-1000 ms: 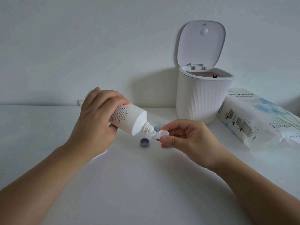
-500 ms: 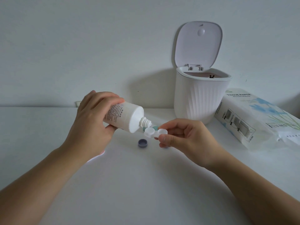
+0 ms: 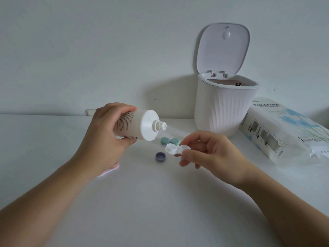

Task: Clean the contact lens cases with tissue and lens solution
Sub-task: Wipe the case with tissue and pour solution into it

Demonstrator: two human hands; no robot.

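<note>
My left hand (image 3: pixel 106 138) grips a white lens solution bottle (image 3: pixel 140 124), uncapped and lying almost level, its nozzle pointing right above the table. My right hand (image 3: pixel 211 152) pinches a white two-cup contact lens case (image 3: pixel 173 148) with both cups open, just below and right of the nozzle. Behind the case, a second case with two teal caps (image 3: pixel 169 141) sits on the table. A purple cap (image 3: pixel 160 156) lies open side up to the left of the white case.
A white ribbed desktop bin (image 3: pixel 224 111) with its lid up stands at the back right. A pack of tissue paper (image 3: pixel 284 134) lies on its side to the right of the bin. Something pink (image 3: pixel 110 171) peeks out under my left wrist.
My left hand has lifted the bottle and tipped its nozzle up and away from the white case. My right hand has lowered the case slightly, uncovering the teal-capped case behind.
</note>
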